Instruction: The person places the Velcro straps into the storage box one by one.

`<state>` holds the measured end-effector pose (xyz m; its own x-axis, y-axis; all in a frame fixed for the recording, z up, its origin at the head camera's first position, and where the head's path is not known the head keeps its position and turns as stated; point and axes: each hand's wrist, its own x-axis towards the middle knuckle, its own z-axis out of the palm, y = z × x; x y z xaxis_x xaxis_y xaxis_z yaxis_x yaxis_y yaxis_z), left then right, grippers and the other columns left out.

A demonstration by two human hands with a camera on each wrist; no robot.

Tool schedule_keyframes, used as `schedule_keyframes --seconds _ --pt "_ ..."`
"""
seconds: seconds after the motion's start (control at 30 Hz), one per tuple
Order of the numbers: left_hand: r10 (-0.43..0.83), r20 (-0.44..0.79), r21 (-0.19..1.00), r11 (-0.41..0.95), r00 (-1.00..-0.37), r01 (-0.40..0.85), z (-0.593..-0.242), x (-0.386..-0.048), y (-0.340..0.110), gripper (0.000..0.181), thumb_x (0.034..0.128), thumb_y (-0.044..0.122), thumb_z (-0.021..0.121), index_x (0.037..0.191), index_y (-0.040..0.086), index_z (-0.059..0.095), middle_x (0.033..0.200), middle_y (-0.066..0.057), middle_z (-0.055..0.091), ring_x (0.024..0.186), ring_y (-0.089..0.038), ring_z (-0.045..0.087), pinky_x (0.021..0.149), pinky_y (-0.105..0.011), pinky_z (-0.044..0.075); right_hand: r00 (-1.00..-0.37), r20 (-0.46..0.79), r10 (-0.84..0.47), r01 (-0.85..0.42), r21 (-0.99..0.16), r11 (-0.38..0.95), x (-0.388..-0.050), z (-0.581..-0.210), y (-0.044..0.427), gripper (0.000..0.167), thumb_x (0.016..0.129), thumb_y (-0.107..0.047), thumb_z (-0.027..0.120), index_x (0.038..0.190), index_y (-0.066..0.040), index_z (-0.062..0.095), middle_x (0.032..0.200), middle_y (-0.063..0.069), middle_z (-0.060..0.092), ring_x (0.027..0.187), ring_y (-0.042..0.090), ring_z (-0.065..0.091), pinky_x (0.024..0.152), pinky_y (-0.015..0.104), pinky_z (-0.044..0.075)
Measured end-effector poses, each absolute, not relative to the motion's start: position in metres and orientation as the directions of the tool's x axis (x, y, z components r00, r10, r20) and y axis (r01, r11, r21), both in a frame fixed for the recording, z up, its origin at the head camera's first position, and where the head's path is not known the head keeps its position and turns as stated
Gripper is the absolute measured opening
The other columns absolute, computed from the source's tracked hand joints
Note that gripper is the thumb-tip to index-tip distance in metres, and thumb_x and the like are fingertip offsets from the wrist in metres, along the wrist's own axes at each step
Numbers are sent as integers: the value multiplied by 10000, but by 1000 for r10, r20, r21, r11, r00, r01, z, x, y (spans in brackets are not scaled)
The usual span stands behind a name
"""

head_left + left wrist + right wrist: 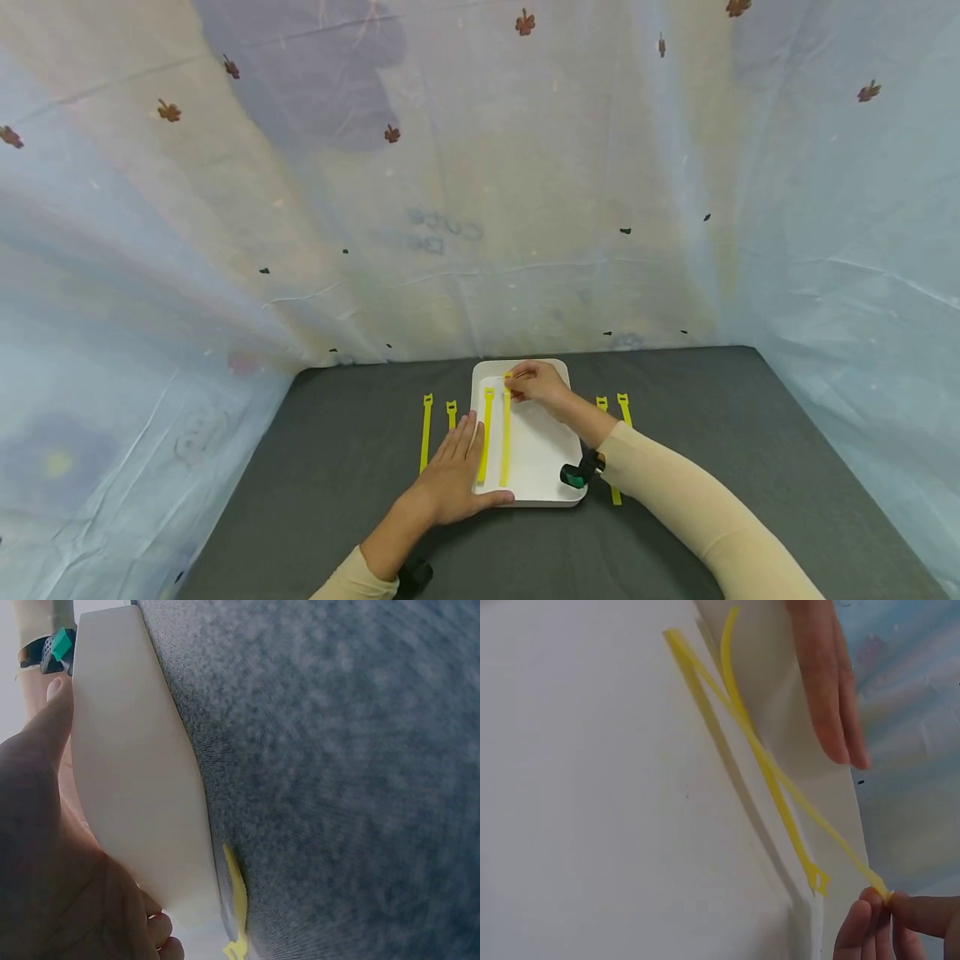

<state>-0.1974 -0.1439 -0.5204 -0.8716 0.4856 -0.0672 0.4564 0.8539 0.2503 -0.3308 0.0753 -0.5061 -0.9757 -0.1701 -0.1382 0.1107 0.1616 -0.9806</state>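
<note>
A shallow white tray lies on the dark grey table. My left hand rests on its near left corner, fingers straight along the left side and thumb along the front edge. Near the tray's far end, my right hand pinches the slotted head end of a yellow cable tie. In the right wrist view this strap slants from the right fingertips, its tail end on the tray floor. Another yellow cable tie lies to its left in the tray, along the left wall.
Left of the tray lie two more yellow cable ties, one partly behind my left hand. Two others lie to the right, partly under the right forearm. A patterned sheet hangs behind the table and on both sides.
</note>
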Motion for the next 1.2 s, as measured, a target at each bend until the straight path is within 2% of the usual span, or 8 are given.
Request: schedule_keyframes --seconds 0.13,0.37,0.57,0.8,1.0,1.2 --pt "487 -61 242 854 -872 460 -521 -198 -144 1256 903 893 528 1709 1 163 1801 -186 25 1665 -371 56 1332 -520 177 -976 -133 -173 97 -975 200 -334 -511 73 146 995 -25 756 1115 43 710 935 139 755 762 192 731 775 368 661" --pt "486 -64 253 853 -871 457 -520 -198 -144 1246 906 865 569 1707 -2 171 1801 -188 25 1663 -377 61 1332 -523 174 -974 -131 -186 70 -951 303 -337 -516 72 146 977 -49 787 1090 15 721 885 103 753 747 199 733 671 288 611" --pt "489 -67 241 854 -870 461 -519 -197 -144 1259 899 895 531 1706 -3 175 1799 -194 33 1663 -375 64 1330 -522 183 -972 -128 -195 59 -944 326 -339 -519 71 154 973 -48 791 1083 23 711 877 112 767 720 179 737 664 286 615" --pt "484 -82 250 856 -871 452 -518 -197 -143 1255 900 884 548 1710 4 164 1800 -189 28 1666 -368 54 1333 -526 170 -974 -118 -193 49 -943 329 -344 -526 68 146 955 -25 801 1046 28 700 835 96 753 669 151 712 641 272 613" --pt "481 -83 255 857 -873 448 -517 -197 -143 1250 906 869 562 1709 1 158 1800 -190 23 1666 -367 52 1331 -531 172 -977 -86 -197 18 -946 323 -347 -532 66 137 944 13 795 1026 43 689 804 70 711 644 117 668 603 229 569" --pt "484 -78 257 854 -871 452 -517 -196 -143 1242 913 855 574 1706 -7 161 1799 -195 26 1665 -369 50 1331 -530 173 -979 -60 -195 -17 -928 372 -346 -535 64 128 940 6 801 1000 38 693 778 53 679 628 111 627 576 208 523"
